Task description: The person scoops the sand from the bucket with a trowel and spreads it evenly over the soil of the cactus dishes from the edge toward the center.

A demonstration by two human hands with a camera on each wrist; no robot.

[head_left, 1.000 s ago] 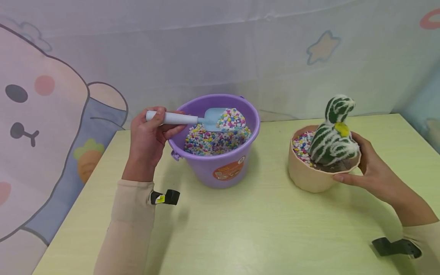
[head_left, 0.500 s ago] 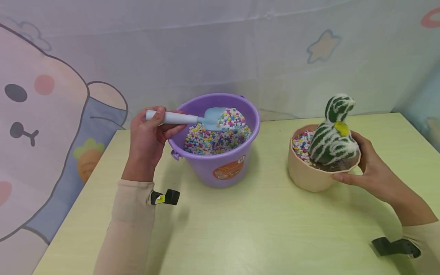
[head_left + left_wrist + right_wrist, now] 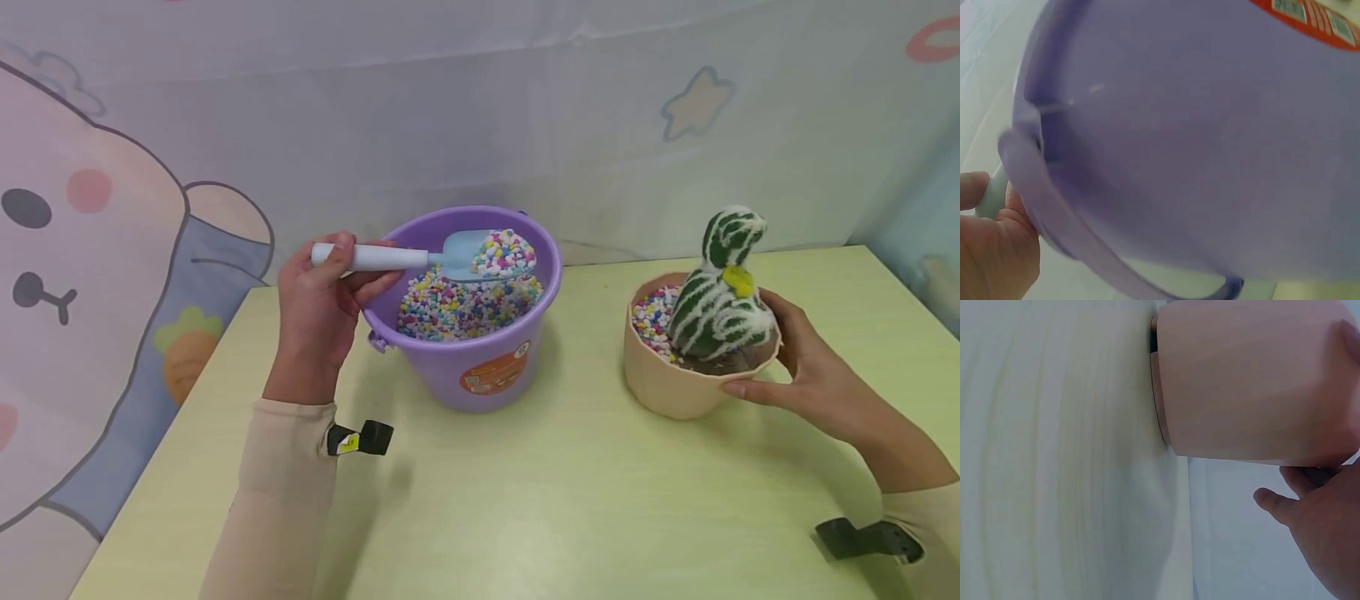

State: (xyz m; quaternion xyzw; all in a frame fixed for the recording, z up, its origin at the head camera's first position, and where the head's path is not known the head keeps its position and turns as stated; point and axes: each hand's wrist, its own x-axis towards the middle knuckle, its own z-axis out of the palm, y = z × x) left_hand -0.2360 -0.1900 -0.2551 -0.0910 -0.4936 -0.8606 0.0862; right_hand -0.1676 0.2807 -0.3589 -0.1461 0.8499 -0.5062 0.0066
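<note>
The pale blue plastic scoop (image 3: pixel 450 254), heaped with coloured pebbles above the purple plastic bucket (image 3: pixel 480 367) at centre frame, should be kept level by the left hand (image 3: pixel 318 312) gripping its handle, while the right hand (image 3: pixel 806 375) fingers steady the beige pot (image 3: pixel 667 383) with the green cactus (image 3: pixel 720 300) at right on the counter (image 3: pixel 562 500).

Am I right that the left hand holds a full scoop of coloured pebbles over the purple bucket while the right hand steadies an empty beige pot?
Not quite: the beige pot is not empty. The head view shows a cactus and coloured pebbles in it. The rest stands: the left hand holds the scoop over the purple bucket, and the right hand steadies the pot.
</note>
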